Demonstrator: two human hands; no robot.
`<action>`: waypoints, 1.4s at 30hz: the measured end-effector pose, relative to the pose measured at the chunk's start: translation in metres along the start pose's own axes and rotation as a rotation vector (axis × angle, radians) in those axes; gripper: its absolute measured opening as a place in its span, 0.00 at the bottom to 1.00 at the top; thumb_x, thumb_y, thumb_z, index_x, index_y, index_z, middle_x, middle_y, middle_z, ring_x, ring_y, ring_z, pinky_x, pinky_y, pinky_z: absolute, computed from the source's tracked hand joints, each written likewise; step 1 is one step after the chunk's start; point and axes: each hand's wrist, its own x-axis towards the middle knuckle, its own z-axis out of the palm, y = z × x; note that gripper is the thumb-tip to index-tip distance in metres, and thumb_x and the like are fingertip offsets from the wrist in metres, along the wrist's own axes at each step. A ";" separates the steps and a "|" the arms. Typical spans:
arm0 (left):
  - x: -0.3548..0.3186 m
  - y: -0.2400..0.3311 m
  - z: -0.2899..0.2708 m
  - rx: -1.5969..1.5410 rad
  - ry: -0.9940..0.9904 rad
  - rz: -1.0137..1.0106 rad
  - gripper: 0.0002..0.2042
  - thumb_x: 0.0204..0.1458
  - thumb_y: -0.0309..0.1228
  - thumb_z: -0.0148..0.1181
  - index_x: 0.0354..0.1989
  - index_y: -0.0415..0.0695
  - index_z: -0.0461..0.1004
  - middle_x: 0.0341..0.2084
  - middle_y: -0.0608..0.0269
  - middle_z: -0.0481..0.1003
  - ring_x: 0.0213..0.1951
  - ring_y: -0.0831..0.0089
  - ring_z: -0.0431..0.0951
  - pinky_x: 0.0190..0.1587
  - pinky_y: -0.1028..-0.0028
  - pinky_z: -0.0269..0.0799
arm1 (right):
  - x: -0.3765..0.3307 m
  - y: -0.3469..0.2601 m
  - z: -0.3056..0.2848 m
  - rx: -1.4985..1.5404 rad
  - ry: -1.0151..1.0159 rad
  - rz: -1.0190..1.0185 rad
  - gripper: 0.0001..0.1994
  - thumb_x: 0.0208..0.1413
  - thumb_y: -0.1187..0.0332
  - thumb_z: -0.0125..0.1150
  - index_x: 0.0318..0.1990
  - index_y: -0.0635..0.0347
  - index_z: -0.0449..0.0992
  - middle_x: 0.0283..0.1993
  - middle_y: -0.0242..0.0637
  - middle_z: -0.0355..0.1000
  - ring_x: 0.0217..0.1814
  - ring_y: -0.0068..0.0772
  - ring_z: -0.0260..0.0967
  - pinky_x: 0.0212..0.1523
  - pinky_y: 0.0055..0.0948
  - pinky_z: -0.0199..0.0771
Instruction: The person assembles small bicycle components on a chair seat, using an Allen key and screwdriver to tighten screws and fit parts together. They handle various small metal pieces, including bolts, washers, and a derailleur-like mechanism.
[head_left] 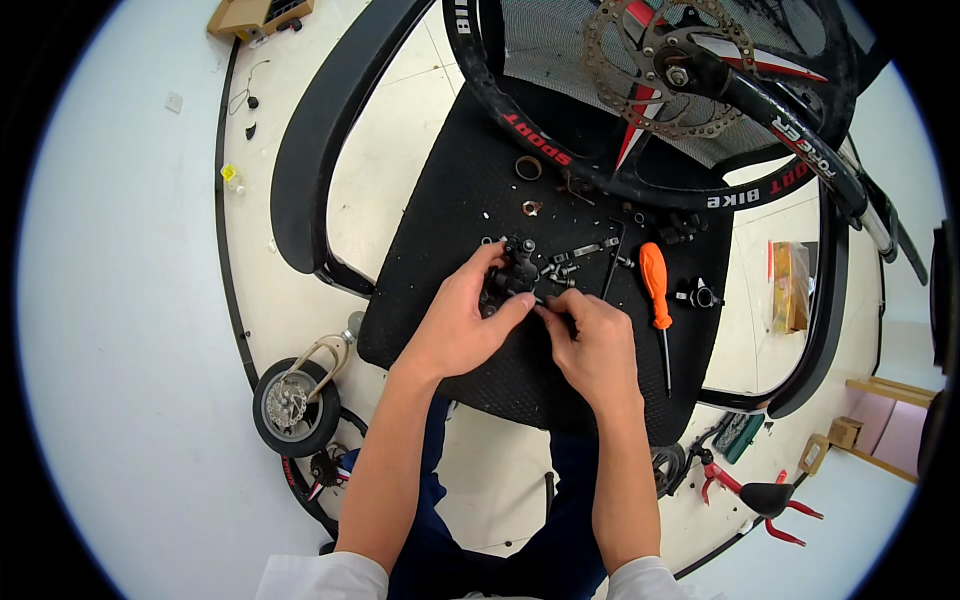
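My left hand (455, 318) is closed round a small black metal part with bolts (518, 268), which looks like a bicycle disc brake caliper. Right beside it, my right hand (598, 345) pinches at the part's lower edge; what is between thumb and fingers is small, dark and mostly hidden. Both hands are over the black chair seat (500, 390). Past the fingertips lie several small bolts (563, 273), a flat metal bracket (587, 250) and a black hex key (613, 262). An orange-handled screwdriver (655, 285) rests to the right, its shaft pointing toward me.
A bicycle wheel with a brake disc (590, 75) leans across the chair's back half. A metal ring (528, 168), a copper-coloured piece (531, 209) and a black clamp (700, 294) lie on the seat. Armrests (300, 180) flank it. A small wheel (296, 408) and red forks (745, 490) are on the floor.
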 end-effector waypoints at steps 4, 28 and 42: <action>-0.007 0.013 0.009 0.357 0.046 0.054 0.30 0.49 0.26 0.68 0.61 0.32 0.63 0.49 0.44 0.74 0.51 0.60 0.77 0.50 0.68 0.74 | -0.002 -0.001 0.000 0.093 -0.101 0.051 0.05 0.52 0.74 0.65 0.34 0.66 0.78 0.24 0.46 0.76 0.26 0.49 0.76 0.29 0.39 0.74; 0.004 0.008 0.005 0.220 0.219 0.148 0.23 0.53 0.26 0.64 0.56 0.37 0.65 0.40 0.59 0.74 0.36 0.77 0.74 0.39 0.76 0.72 | -0.012 0.002 -0.023 0.959 -0.098 0.618 0.19 0.71 0.61 0.49 0.44 0.75 0.74 0.20 0.42 0.75 0.16 0.28 0.70 0.18 0.22 0.65; 0.007 0.012 -0.014 -0.187 0.161 -0.418 0.14 0.52 0.30 0.64 0.43 0.36 0.72 0.29 0.64 0.72 0.25 0.81 0.69 0.24 0.80 0.59 | -0.025 0.003 -0.029 0.544 0.014 -0.014 0.17 0.53 0.80 0.60 0.52 0.68 0.77 0.43 0.45 0.80 0.42 0.32 0.79 0.46 0.28 0.78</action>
